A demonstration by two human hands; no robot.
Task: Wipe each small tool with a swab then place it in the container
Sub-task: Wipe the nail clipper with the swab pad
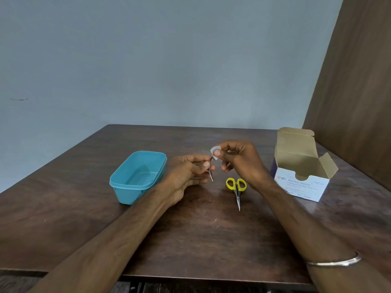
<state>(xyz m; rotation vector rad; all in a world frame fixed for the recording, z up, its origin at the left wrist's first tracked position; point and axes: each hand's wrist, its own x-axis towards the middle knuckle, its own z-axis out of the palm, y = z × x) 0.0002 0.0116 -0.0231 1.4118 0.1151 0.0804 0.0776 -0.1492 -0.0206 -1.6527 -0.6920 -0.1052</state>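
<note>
A thin metal tool (211,174), seemingly a pair of tweezers, is pinched between the thumb and fingers of the left hand (187,173) above the middle of the table (84,218), its pointed end slanting down toward the near edge. A small white swab (214,152) is pinched by the fingertips of the right hand (239,160) and is held against the upper end of the tool, so that the two touch. Both hands are raised above the table surface.

A pair of yellow-handled scissors (237,190) is laid flat just below the right hand, blades closed and pointed at the near edge. A blue lidless container (137,177) is set toward the left edge, near the left hand; nothing can be made out inside it. An opened carton of alcohol swabs (302,168) is placed by the right edge, flaps raised. A metal bangle (334,262) is worn on the right forearm.
</note>
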